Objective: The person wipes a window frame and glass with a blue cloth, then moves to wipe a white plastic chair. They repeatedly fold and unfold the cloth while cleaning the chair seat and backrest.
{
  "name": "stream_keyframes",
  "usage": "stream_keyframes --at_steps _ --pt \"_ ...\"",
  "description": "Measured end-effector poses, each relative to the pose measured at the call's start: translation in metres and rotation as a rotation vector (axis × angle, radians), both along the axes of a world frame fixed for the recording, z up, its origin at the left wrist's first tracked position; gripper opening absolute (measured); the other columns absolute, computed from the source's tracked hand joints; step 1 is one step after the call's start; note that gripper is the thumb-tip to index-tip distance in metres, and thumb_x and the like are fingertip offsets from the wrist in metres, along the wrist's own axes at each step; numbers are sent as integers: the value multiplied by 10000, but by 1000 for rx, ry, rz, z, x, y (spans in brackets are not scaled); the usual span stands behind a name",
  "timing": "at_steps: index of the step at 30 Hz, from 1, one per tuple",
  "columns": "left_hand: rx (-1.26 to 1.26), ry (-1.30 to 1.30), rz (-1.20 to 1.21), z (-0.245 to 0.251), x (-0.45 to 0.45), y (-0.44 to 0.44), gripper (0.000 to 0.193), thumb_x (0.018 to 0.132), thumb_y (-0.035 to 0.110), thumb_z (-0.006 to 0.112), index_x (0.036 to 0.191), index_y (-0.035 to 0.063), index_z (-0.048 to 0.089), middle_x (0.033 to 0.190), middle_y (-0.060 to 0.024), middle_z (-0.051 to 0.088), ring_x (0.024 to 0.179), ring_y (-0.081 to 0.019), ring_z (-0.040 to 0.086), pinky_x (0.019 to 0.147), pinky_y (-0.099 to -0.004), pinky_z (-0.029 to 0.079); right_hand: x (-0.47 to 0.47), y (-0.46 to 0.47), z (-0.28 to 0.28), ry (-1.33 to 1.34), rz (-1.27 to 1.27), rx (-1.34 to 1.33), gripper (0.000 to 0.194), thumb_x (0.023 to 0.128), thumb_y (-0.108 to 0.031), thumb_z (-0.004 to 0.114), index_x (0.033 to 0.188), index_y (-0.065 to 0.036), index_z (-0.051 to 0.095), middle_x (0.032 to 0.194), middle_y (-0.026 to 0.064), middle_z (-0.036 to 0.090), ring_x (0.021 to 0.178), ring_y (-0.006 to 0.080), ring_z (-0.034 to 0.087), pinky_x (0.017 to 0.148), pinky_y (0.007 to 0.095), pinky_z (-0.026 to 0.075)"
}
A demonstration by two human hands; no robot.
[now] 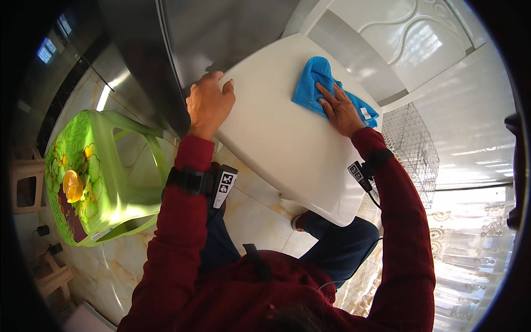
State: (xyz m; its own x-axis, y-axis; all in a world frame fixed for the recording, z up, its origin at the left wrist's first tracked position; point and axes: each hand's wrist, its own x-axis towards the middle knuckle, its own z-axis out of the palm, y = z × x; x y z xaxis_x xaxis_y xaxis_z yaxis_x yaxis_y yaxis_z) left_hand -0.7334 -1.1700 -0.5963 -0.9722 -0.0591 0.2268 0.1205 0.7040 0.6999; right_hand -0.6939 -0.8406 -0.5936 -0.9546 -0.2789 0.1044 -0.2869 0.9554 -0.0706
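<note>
My right hand (341,111) lies flat on a blue cloth (309,89), fingers spread a little, pressing it to a white tabletop (282,137). The cloth is bunched and folded, with a small white label near its right end. It sits towards the far right edge of the table. At the table's left edge is my left hand (210,103), its thumb and forefinger apart beside the rim. The other fingers bend down past the edge, and their tips are hidden, so their grip on the table cannot be made out.
A green plastic stool (137,203) stands on the left, with a cut orange (72,186) on its patterned seat. Behind the table is a dark grey panel (224,29). A wire cage (412,149) stands on the right, near a sheer curtain (468,249). Marble-look tiles (261,216) cover the floor.
</note>
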Motion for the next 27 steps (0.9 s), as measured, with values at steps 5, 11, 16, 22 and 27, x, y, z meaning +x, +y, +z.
stream_keyframes --at_steps 5,11,16,22,27 --pt "-143 11 27 1 6 11 405 846 304 590 1143 29 602 1015 -174 671 948 -352 629 851 -429 472 -57 19 -9 56 -63 -4 480 991 -410 362 1419 -195 380 1362 256 421 1325 399 329 1117 429 249" --pt "-168 88 -19 -6 3 5 421 846 316 593 1142 18 595 944 -199 672 875 -351 645 811 -425 486 -110 39 -21 79 -184 80 507 979 -479 320 1421 -236 374 1379 261 407 1311 401 357 1093 442 287" --pt "-53 -57 -17 -4 -3 -4 445 856 330 568 1143 -8 584 930 -221 665 882 -364 639 805 -422 489 -119 50 -26 104 -276 97 504 966 -505 319 1405 -268 395 1357 255 434 1282 414 388 1072 469 308" --pt "-4 -188 -70 3 -5 -12 462 866 343 534 1137 -28 577 998 -238 651 969 -397 612 855 -450 472 -84 69 -27 154 -295 89 498 965 -492 333 1399 -259 407 1325 261 461 1261 423 408 1060 474 321" --pt "-46 -142 -93 -4 -7 -13 452 861 351 525 1121 -15 583 998 -247 647 974 -408 607 856 -455 473 -29 84 -28 168 -268 84 481 972 -439 375 1402 -225 406 1314 277 462 1262 434 399 1059 472 316"
